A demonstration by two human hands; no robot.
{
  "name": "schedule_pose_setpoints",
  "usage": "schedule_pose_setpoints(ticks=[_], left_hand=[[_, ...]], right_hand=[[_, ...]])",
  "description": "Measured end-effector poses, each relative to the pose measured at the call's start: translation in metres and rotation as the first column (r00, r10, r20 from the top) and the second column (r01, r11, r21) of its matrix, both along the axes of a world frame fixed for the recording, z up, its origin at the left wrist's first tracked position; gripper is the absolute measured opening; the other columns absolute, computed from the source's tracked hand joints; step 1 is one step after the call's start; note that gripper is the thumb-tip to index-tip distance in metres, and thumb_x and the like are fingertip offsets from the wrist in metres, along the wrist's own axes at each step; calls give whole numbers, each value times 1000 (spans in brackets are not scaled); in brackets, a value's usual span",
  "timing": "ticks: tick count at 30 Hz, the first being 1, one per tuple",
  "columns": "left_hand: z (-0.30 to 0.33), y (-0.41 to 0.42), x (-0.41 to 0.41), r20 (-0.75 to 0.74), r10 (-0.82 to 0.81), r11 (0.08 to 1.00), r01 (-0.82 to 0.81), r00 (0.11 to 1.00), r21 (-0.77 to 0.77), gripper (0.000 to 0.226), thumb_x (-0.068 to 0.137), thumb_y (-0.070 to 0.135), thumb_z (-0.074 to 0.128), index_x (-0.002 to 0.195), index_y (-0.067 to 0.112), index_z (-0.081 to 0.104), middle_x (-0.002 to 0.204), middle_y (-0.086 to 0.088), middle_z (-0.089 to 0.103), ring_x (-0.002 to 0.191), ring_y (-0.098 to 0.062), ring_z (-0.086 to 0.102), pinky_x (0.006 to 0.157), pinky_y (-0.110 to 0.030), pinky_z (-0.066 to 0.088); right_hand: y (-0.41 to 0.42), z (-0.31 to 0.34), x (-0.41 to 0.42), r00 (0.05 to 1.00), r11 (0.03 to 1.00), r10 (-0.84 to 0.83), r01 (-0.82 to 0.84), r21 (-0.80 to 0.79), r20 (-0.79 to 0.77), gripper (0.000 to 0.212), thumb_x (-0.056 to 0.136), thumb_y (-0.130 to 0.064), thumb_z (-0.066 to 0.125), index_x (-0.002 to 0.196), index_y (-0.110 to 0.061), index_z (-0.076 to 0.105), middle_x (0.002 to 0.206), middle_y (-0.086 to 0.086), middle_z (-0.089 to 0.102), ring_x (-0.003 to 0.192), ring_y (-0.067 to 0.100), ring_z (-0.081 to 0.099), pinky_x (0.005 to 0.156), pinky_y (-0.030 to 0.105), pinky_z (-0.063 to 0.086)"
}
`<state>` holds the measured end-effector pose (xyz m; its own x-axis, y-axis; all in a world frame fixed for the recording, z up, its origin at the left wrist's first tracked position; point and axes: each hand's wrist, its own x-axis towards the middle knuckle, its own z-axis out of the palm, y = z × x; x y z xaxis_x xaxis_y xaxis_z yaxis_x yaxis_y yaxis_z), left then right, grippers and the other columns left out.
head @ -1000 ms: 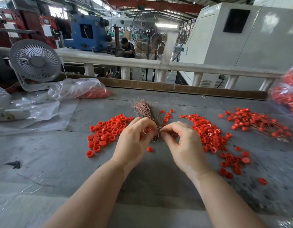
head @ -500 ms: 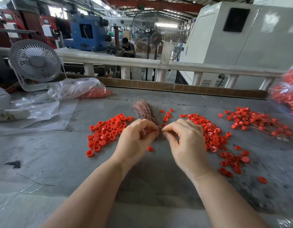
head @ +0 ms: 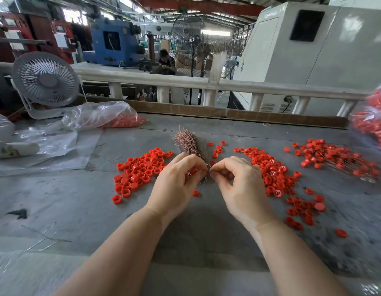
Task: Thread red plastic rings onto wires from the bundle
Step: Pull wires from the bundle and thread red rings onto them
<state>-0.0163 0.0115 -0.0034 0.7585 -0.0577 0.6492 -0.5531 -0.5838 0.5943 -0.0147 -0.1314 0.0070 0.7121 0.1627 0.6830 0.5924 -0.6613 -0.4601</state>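
The red ring (head: 193,170) sits pinched in the left hand (head: 176,184), just near of the wire bundle (head: 188,144). The right hand (head: 238,184) has closed in since a second ago, fingertips meeting, pinching what is likely a wire: threading looks underway.

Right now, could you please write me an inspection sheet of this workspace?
Surface: grey table, scuffed.
Job's things: copper wire bundle mid-table; loose red rings left and right; threaded rings far right.
Clutter: plastic bags, stray wires.
Hands: left hand holds a red ring; right hand pinches a wire at it.
Cables: plug lead beyond railing.
Surroundings: desk fan, machines, seated worker.
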Motion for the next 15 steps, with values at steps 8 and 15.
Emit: schedule_pose_setpoints(ticks=[8,15], left_hand=[[0,1,0,64,5,998,-9,998,64,13,74,1,70,79,12,69,70,21,46,67,15,48,63,1,32],[1,3,-2,87,-4,995,-5,996,100,8,75,5,68,80,11,68,71,21,44,67,16,46,63,1,32]], right_hand=[[0,1,-1,1000,1000,-11,11,-9,27,16,72,-3,70,69,-17,64,61,-15,46,62,12,46,68,45,45],[1,2,-2,1000,1000,7,-7,1,21,5,70,-13,61,65,-17,61,58,-14,45,60,13,46,67,44,45]])
